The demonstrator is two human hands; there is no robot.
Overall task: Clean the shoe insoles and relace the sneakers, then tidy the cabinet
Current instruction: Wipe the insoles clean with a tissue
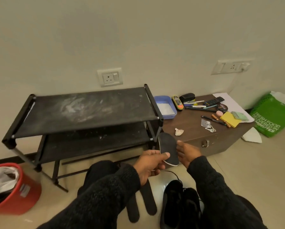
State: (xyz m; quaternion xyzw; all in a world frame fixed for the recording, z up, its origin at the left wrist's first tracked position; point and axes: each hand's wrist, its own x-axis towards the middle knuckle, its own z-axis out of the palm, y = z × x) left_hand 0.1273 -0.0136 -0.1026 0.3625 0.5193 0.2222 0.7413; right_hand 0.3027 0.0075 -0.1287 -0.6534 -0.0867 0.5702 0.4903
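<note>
Holding a dark insole (168, 148) up in front of the dusty shoe rack (87, 111), left hand (149, 166) pinching its near end, thumb on top. Right hand (187, 153) just beside its right edge, fingers loose and spread, maybe touching, can't really tell. Two more insoles (143, 203) flat on the floor, black sneakers (181, 205) right next to them. Red bucket (17, 189) far left, cluttered brown box (204, 129) right of the rack.

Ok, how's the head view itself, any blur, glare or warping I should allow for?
Head view: dim, flat light, soft all over. Wide-angle warp bows the wall and tilts the rack and right socket. Bucket at the left edge is smeared. Black sneakers lose detail in shadow. No glare; left hand, insole and right hand read clearly enough.
</note>
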